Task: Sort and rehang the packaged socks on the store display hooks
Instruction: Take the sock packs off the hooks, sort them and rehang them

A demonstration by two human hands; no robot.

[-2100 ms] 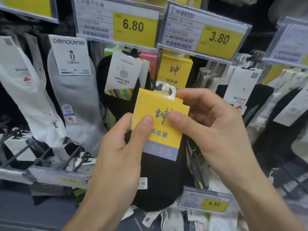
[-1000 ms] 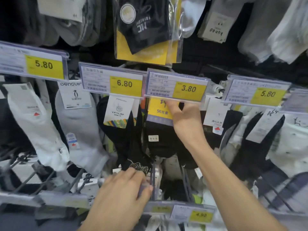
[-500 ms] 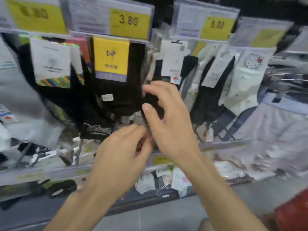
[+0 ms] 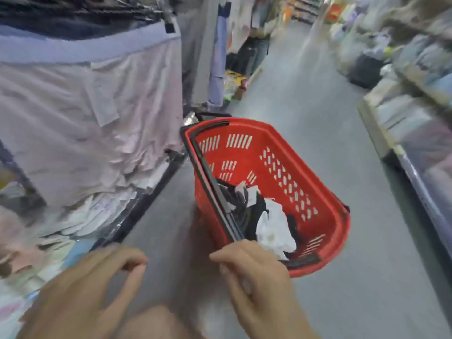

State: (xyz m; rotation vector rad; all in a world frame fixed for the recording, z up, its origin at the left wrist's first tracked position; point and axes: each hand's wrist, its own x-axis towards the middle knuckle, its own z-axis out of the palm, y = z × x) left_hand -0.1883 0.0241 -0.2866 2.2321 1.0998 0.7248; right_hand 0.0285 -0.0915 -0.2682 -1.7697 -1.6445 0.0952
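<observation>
Hands gone from the hooks: left hand (image 4: 83, 292) and right hand (image 4: 259, 280) are hovering, loosely curled, empty, by red slotted plastic basket (image 4: 281, 165) (black and white socks (image 4: 274, 228) lying inside).

Grey shop floor (image 4: 318, 143), red basket (image 4: 327, 231) on it, socks (image 4: 271, 231) heaped inside.
</observation>
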